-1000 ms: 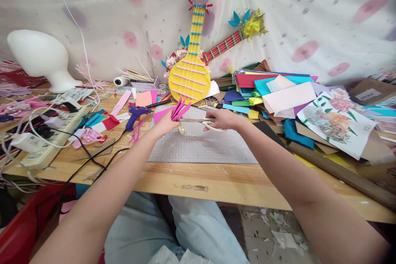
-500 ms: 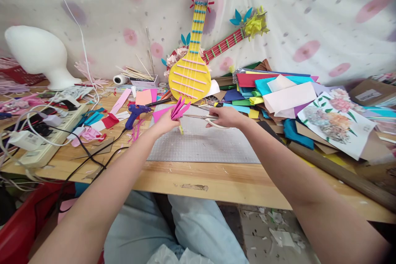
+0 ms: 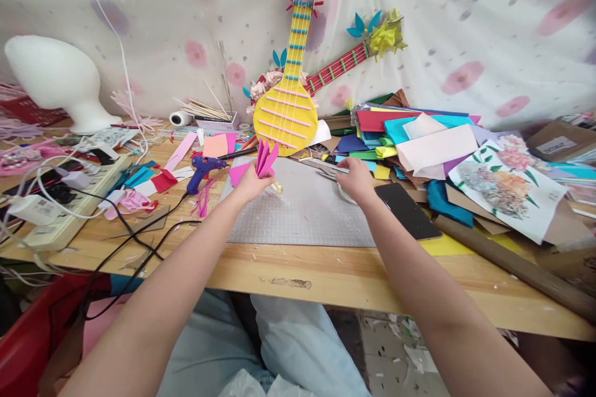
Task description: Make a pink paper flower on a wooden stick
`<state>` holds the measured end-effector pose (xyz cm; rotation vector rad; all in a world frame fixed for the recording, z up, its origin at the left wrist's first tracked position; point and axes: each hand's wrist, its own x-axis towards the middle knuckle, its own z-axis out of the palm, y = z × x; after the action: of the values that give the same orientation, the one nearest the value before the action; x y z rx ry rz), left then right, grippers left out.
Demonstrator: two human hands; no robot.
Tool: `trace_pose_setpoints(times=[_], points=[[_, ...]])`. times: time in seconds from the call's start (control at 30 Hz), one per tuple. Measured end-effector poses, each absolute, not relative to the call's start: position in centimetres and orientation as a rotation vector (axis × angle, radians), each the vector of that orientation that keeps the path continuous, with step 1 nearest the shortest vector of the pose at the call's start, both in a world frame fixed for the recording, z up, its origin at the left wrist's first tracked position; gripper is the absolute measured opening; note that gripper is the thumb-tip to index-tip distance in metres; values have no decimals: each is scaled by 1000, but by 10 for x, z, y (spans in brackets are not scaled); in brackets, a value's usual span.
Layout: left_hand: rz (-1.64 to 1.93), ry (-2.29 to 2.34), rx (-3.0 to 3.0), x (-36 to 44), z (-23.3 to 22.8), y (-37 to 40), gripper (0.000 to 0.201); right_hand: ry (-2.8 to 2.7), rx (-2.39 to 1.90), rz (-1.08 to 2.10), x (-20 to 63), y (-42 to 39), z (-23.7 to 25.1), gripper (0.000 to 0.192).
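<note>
My left hand is closed around folded magenta paper, whose pointed strips fan upward above the fingers. Beside those fingers, close to the mat, is a small yellowish item that I cannot make out. My right hand is at the right part of the grey cutting mat, its fingers around the white handles of a pair of scissors. The blades point left, apart from the magenta paper. Part of the handles is hidden under the hand.
A blue glue gun lies left of the mat, its black cable trailing to a power strip. A yellow paper lute stands behind. Coloured sheets pile up at right, near a black phone-like slab. A white foam head stands at left.
My right hand has moved right with the scissors, and the blades are now away from the magenta paper. My left hand has turned slightly, so the strips stand more upright.
</note>
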<state>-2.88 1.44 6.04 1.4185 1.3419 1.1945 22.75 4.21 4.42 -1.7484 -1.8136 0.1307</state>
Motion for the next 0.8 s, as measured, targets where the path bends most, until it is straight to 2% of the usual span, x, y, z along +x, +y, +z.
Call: trace_pose_setpoints(times=[0.07,0.17,0.37,0.47,0.67,0.8], points=[[1198,1263,1362,-19,60,14,26,-1787,-1436,487,198,36,49,18],[1244,1193,1275,-4,59,12,26,-1763,-1093,950,161,29,48,31],[1299,1265,1382,-1,49,12,26,-1749,-998,1239,143,23,29,40],[1345,1321,1470,-5,43,14,28,-1800,-1012,1180,141,23,27,37],[1434,1388,1455,-2,24,19,33,-1859,-1334,605,131,21,24,19],[1469,1401,1420,1,18,21,31,-1858,-1412,455,126,19,21,18]])
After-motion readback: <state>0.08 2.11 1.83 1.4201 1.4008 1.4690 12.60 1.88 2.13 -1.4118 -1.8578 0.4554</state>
